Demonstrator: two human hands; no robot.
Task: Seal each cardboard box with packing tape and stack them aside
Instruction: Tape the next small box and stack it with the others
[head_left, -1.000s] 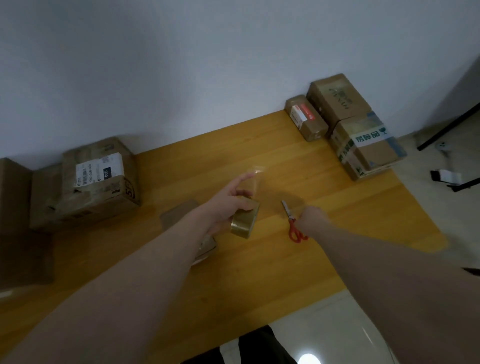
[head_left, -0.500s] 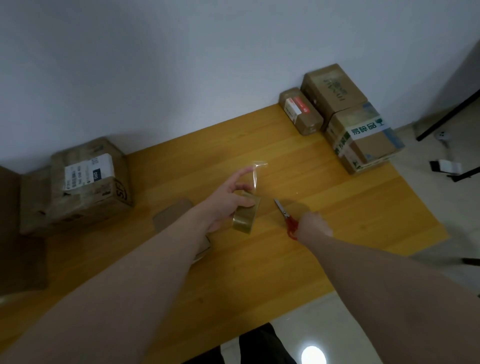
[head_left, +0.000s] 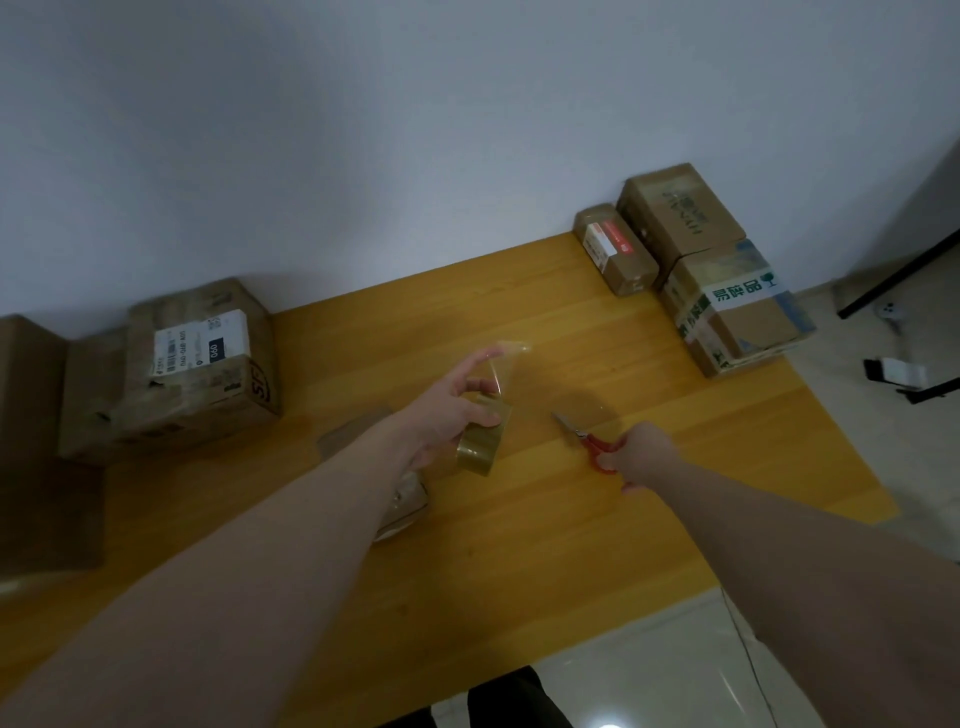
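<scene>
Wooden table (head_left: 519, 545) | left hand (head_left: 452, 415) holds tape roll (head_left: 480, 449) | right hand (head_left: 641, 457) grips scissors (head_left: 587, 441)

Both forearms bare, no sleeves showing; left hand (head_left: 447, 410), right hand (head_left: 644, 457) ungloved; dark clothing below, possibly trousers (head_left: 514, 701).

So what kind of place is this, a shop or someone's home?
Probably a plain room used for packing parcels, at home or in a small office; I can't tell which. A wooden table stands against a bare wall, labelled cardboard boxes sit along its edges, and the hands hold a packing tape roll and red-handled scissors.
</scene>
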